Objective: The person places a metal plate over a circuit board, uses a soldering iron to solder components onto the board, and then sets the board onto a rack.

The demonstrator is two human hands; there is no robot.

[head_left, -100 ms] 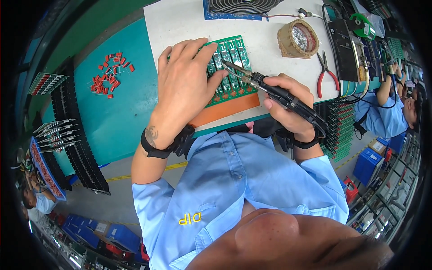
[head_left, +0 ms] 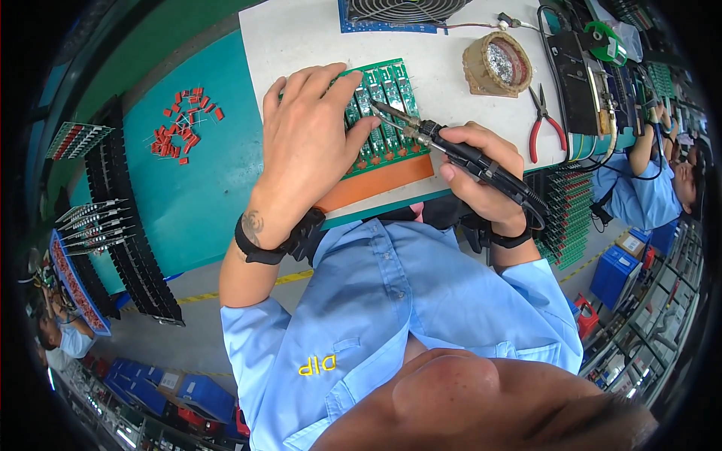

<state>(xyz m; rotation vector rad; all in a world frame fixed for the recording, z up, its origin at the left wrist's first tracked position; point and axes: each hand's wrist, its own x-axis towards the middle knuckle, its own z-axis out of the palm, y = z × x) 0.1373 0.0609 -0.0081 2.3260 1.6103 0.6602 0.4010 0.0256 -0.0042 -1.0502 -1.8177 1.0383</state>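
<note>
At the green circuit board (head_left: 397, 84): left hand (head_left: 304, 124) laid over it, right hand (head_left: 499, 152) gripping a soldering iron (head_left: 474, 161)

The left hand covers the board's left part, palm down, thumb apart from the spread fingers. Well apart from it, the right hand has its fingers wrapped around the iron's black handle just right of the board; the metal tip reaches over the middle of the board, near the left thumb. Whether it touches the board, I cannot tell.

The board rests on a white sheet (head_left: 444, 56), with an orange strip (head_left: 383, 183) along its near edge. Right of the board and a little beyond stands a brownish pot (head_left: 477, 74) holding silvery material; farther right lie red-handled pliers (head_left: 556, 139). A fan (head_left: 406, 9) sits beyond the board. Well to its left, red components (head_left: 192, 140) with thin leads lie scattered on a teal mat (head_left: 218, 192). Farther left of the board runs a black rack (head_left: 139, 233).
</note>
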